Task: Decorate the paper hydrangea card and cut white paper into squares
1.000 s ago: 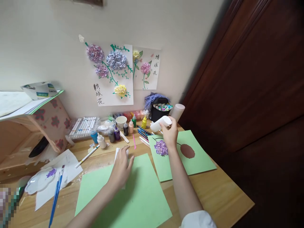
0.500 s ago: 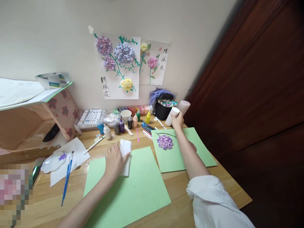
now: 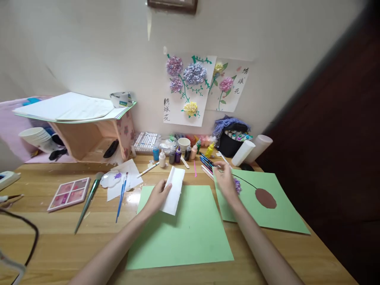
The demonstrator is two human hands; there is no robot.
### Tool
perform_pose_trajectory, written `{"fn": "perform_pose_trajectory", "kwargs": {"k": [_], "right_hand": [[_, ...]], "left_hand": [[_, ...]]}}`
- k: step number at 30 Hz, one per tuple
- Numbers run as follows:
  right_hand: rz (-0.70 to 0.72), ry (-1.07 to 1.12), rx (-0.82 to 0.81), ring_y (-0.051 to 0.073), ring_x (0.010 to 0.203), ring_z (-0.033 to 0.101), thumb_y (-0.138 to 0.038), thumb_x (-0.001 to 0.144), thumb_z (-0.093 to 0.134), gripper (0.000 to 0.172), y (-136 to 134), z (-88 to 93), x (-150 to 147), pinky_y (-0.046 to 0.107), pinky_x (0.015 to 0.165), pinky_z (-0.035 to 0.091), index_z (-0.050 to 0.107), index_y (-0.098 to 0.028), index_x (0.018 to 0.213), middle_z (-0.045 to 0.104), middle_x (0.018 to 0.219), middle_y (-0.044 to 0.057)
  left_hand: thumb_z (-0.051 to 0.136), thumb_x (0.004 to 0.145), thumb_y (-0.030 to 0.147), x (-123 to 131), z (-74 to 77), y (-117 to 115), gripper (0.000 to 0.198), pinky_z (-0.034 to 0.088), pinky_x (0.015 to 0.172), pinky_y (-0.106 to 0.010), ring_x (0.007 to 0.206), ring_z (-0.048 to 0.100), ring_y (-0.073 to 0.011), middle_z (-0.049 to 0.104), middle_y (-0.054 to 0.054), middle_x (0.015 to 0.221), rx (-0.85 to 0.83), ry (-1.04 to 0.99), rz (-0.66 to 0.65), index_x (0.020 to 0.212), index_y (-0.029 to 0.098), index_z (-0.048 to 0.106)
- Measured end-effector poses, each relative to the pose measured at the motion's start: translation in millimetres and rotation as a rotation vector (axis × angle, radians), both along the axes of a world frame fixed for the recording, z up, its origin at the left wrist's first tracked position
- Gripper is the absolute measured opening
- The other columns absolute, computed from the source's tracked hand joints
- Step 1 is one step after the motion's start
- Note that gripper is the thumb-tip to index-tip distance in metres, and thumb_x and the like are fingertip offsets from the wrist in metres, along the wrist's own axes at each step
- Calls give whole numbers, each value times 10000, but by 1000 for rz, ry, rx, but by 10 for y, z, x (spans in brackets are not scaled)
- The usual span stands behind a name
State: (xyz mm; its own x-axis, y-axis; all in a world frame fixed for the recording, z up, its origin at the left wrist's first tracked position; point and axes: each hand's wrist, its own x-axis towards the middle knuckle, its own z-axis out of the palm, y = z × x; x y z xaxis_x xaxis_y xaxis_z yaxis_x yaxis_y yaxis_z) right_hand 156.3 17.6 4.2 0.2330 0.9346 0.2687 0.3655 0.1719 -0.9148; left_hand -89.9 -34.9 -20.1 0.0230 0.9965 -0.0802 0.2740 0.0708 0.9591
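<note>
Folded white paper (image 3: pixel 175 190), long axis toward wall (image 3: pixel 89 59), far end rightward

- Flower picture (image 3: pixel 189 93) on the wall, overlapping a second picture (image 3: pixel 228 88) at its right
- Box (image 3: pixel 127 130), open at the front, with sheets (image 3: pixel 74 107) lying on top
- Stacked cups (image 3: pixel 37 136) left of the box
- Marker case (image 3: pixel 146 141) near the wall
- Row of paint bottles (image 3: pixel 178 154) in front of a paper cup (image 3: pixel 184 143)
- Black pouch (image 3: pixel 226 143) full of markers, purple yarn (image 3: pixel 227 123) behind
- Scalloped palette (image 3: pixel 108 181) with purple paint, partly on white paper (image 3: pixel 135 180)
- Two blue brushes (image 3: pixel 120 200), side by side
- Big brush (image 3: pixel 90 198) beside a pink palette (image 3: pixel 69 194)
- Cable (image 3: pixel 36 233) at far left
</note>
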Motion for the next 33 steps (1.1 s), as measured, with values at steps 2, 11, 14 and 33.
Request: {"fn": "perform_pose_trajectory", "kwargs": {"k": [2,11,14,33], "right_hand": [[332,125,-348,200,843,590,-423,773,543,312,-299,-141,-393,380,756,482,498,-188,972,563,1043,102],[635,375,-437,161,685,585,-523,708,636,367,-707,-290,-1118,303,673,471,559,-169,764,599,737,21],[610,337,-406,168,701,588,-486,731,630,318,-695,-218,-995,307,689,475,555,-177,750,614,734,24],[-191,596,-523,230,768,678,-411,708,637,273,-1553,-322,1148,381,787,522,588,-177,838,690,854,114]], "left_hand": [[459,803,465,-83,51,-60,351,428,755,-304,863,568,-215,629,-65,931,-14,-96,26,934,151,544],[422,833,468,-91,-59,-219,307,409,601,-262,630,491,-154,489,17,642,4,-162,156,714,187,449],[345,877,456,-43,-106,-223,310,428,652,-284,686,523,-175,517,-5,697,36,-50,125,741,195,442],[582,733,260,1756,-86,276,143,473,597,-286,601,605,-163,588,-17,611,-355,-113,-378,759,134,521]]}}
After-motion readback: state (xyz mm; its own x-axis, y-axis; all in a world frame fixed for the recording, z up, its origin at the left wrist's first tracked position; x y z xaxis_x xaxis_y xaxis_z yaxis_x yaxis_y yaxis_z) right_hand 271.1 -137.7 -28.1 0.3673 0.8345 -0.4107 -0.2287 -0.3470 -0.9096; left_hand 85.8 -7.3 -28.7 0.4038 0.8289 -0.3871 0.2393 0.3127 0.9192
